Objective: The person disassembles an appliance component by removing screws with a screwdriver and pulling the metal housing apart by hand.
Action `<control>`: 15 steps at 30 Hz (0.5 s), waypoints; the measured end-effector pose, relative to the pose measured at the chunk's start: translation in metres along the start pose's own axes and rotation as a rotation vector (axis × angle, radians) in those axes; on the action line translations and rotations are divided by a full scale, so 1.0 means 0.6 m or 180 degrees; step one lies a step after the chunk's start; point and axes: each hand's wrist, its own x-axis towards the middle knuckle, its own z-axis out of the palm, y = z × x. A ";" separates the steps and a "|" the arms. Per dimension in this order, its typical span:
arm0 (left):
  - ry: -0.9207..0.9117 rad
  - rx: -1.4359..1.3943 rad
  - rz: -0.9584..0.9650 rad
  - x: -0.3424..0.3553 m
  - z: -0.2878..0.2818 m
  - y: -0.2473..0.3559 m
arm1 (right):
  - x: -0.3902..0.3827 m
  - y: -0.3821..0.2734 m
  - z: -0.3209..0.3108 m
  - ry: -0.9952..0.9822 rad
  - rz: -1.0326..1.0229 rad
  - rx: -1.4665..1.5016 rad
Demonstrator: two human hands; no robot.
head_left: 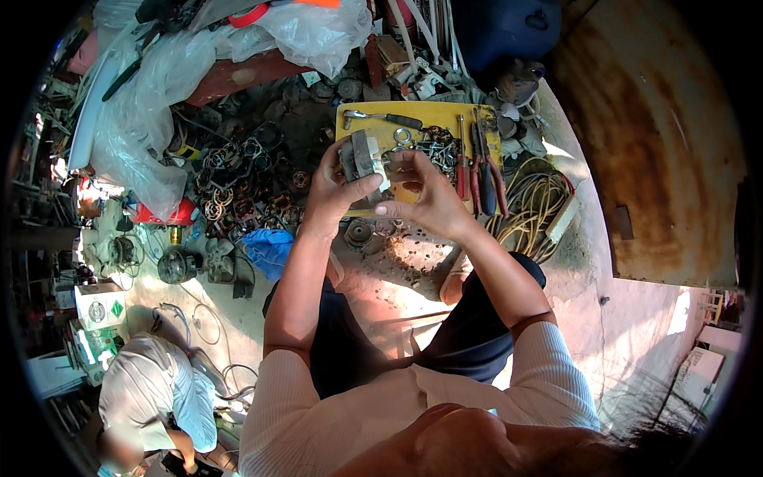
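My left hand (338, 191) is closed round a grey, blocky metal part (362, 159), thumb along its near side. The part is held above the left half of a yellow board (366, 203), and its exact kind cannot be made out. At its right side is my right hand (429, 195), with curved fingers and thumb apart; whether the fingertips touch the part is unclear. Behind the hands a ratchet wrench (381, 118) lies on the board. Small metal pieces (437, 147) are heaped near a metal ring (403, 136). Red-handled pliers (497, 179) and screwdrivers (462, 163) lie to the right.
Motor parts and coils (230, 175) are piled left of the board. A coiled yellowish cable (532, 207) lies right of it, near a rusty metal sheet (652, 159). A blue cloth (269, 250) is beside my left forearm. Another person (151, 389) bends over at lower left.
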 end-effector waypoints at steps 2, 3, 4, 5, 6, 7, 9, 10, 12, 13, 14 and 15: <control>-0.0027 0.0125 0.0030 0.000 0.002 -0.007 | 0.001 0.012 0.009 0.0340 -0.0492 0.0087; -0.0047 0.0181 0.0041 0.000 0.005 -0.009 | 0.003 0.012 0.008 0.0220 -0.0436 0.0211; -0.0116 0.0239 0.0007 -0.001 0.007 -0.010 | 0.007 0.011 0.006 0.0100 -0.0379 0.0335; -0.0185 0.0297 -0.0026 -0.003 0.009 -0.010 | 0.008 0.009 0.004 -0.0019 -0.0323 0.0460; -0.0248 0.0362 -0.0059 -0.005 0.010 -0.008 | 0.007 0.007 0.004 0.0005 -0.0412 0.0288; -0.0317 0.0405 -0.0061 -0.006 0.010 -0.006 | 0.007 0.005 0.003 0.0028 -0.0500 0.0115; -0.0406 0.0529 0.0040 -0.007 0.006 -0.007 | 0.006 0.004 0.001 0.0057 -0.0567 -0.0068; -0.0450 0.0592 0.0093 -0.007 0.004 -0.006 | 0.006 0.004 -0.002 0.0062 -0.0546 -0.0080; -0.0610 0.0747 0.0193 -0.010 -0.004 -0.001 | 0.004 -0.001 -0.005 0.0071 -0.0578 -0.0188; -0.0682 0.0829 0.0246 -0.012 -0.008 0.002 | 0.001 -0.009 -0.006 0.0075 -0.0632 -0.0285; -0.0697 0.0913 0.0297 -0.013 -0.011 0.005 | -0.001 -0.016 -0.006 0.0078 -0.0687 -0.0381; -0.0724 0.0985 0.0342 -0.014 -0.012 0.004 | -0.002 -0.019 -0.007 0.0082 -0.0662 -0.0326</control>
